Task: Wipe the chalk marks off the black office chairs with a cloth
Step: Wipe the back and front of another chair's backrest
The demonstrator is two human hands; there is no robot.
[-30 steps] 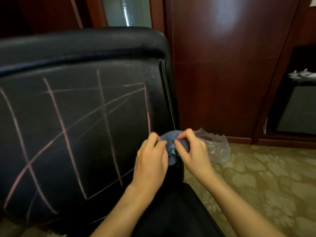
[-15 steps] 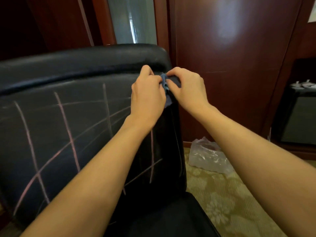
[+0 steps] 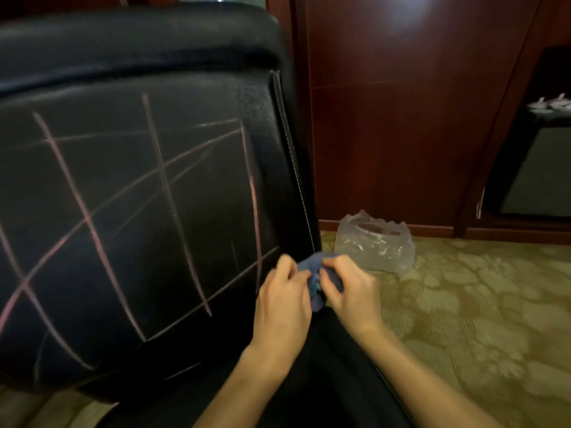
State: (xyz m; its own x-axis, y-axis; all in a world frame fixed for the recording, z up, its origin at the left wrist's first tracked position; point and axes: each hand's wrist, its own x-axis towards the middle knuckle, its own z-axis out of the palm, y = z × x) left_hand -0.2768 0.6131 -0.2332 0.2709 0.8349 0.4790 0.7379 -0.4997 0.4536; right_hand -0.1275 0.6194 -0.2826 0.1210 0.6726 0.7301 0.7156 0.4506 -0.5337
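Note:
A black office chair [image 3: 129, 50] fills the left of the view, its backrest crossed by several pink chalk lines [image 3: 167, 193]. A small blue cloth [image 3: 315, 273] is bunched at the lower right edge of the backrest, where it meets the seat. My left hand [image 3: 284, 301] and my right hand [image 3: 352, 291] both pinch the cloth from either side, fingers curled round it. Most of the cloth is hidden between the hands.
A crumpled clear plastic bag [image 3: 375, 242] lies on the patterned carpet [image 3: 482, 310] just right of the chair. Dark red wood panelling [image 3: 401, 118] stands behind. A dark cabinet [image 3: 537, 168] with white items on top is at the far right.
Both hands, still holding the cloth, have dropped from the upper right corner of the backrest down its right edge to the bottom. The chalk lines look unchanged.

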